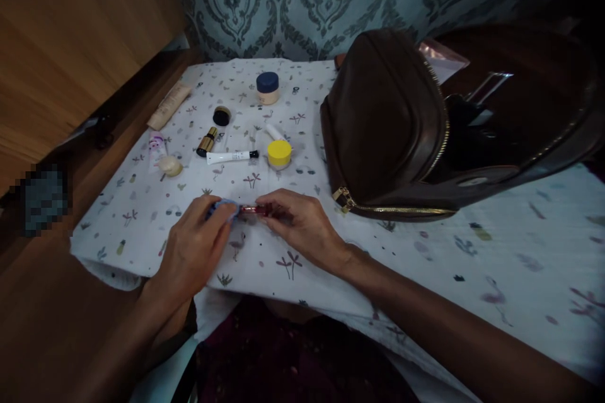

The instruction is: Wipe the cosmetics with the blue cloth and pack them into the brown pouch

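Between my two hands lies a slim, shiny red cosmetic tube (250,209), held level just over the patterned cloth. My left hand (201,236) is closed round a blue cloth (231,206), which wraps the tube's left end. The fingers of my right hand (302,223) pinch the right end, hiding its tip. Beyond my hands are a white tube with a black cap (231,157) and a jar with a yellow lid (279,154). A small white stick-like item (273,131) lies partly behind that jar.
An unzipped brown leather bag (387,119) stands at the right. Farther left are a gold-and-black bottle (207,141), a black round lid (221,116), a beige tube (169,105), a pinkish tube (157,150) and a cream-coloured round item (170,167). A blue-lidded jar (268,88) stands near the patterned wall.
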Demonstrator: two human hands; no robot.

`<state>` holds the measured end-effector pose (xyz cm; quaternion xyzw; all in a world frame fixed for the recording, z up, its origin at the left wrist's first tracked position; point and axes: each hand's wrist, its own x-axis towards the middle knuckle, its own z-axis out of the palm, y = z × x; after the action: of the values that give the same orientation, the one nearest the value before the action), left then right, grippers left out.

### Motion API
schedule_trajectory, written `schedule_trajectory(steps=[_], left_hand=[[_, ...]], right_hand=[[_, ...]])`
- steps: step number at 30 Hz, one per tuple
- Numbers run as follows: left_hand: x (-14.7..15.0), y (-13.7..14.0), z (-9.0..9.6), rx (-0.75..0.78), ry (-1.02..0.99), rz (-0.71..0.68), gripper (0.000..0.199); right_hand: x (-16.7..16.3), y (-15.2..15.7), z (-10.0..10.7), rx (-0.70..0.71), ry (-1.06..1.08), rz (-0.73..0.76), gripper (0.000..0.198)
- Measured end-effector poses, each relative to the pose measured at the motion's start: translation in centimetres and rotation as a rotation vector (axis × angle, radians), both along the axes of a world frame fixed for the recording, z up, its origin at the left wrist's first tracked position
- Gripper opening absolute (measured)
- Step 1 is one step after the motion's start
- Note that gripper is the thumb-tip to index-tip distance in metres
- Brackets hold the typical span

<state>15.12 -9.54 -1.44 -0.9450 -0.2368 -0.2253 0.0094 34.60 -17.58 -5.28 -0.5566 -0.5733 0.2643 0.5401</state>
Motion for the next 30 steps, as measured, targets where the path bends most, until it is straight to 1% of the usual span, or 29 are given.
schedule_trajectory(steps=[3,6,8,10,14,16,19,21,23,27,30], left_hand=[[-1.1,0.4,-0.2,-0.031,-0.007,0.039,0.020],[-1.4,0.4,-0.5,-0.044,-0.008,0.041,0.021],[-1.5,0.3,-0.7,-0.049,-0.004,0.043,0.021],[-1.6,0.2,-0.5,-0.057,-0.004,0.044,0.021],[-0.7,-0.3,0.6,-0.052,-0.053,0.037,0.020],[0.3,-0.7,0.9,-0.034,-0.076,-0.004,0.020],[1.9,-1.5,0.8,0.023,-0.060,-0.094,0.022],[2.2,-1.6,0.4,0.059,-0.033,-0.112,0.023],[1.7,-1.3,0.1,0.050,-0.003,-0.082,0.021],[-0.3,-0.3,0.2,-0.051,0.016,0.039,0.020],[-1.2,0.1,0.1,-0.088,-0.010,0.084,0.018]], right_hand=[[0.0,0.1,0.1,-0.058,0.045,-0.002,0.019],[0.0,0.2,0.1,-0.128,0.169,0.030,0.019],[0.0,0.2,0.1,-0.147,0.240,0.049,0.020],[0.0,0.3,0.0,-0.150,0.258,0.055,0.019],[-0.1,0.1,0.0,-0.130,0.187,0.041,0.024],[-0.1,0.0,-0.1,-0.103,0.148,0.038,0.028],[-0.1,-0.1,-0.1,-0.045,0.067,0.029,0.035],[0.0,-0.2,-0.2,-0.007,0.017,0.008,0.039],[0.0,-0.2,-0.3,0.005,0.002,0.004,0.035],[0.1,-0.2,-0.1,-0.030,-0.017,0.020,0.013],[0.1,-0.3,0.2,-0.061,0.032,0.060,0.011]])
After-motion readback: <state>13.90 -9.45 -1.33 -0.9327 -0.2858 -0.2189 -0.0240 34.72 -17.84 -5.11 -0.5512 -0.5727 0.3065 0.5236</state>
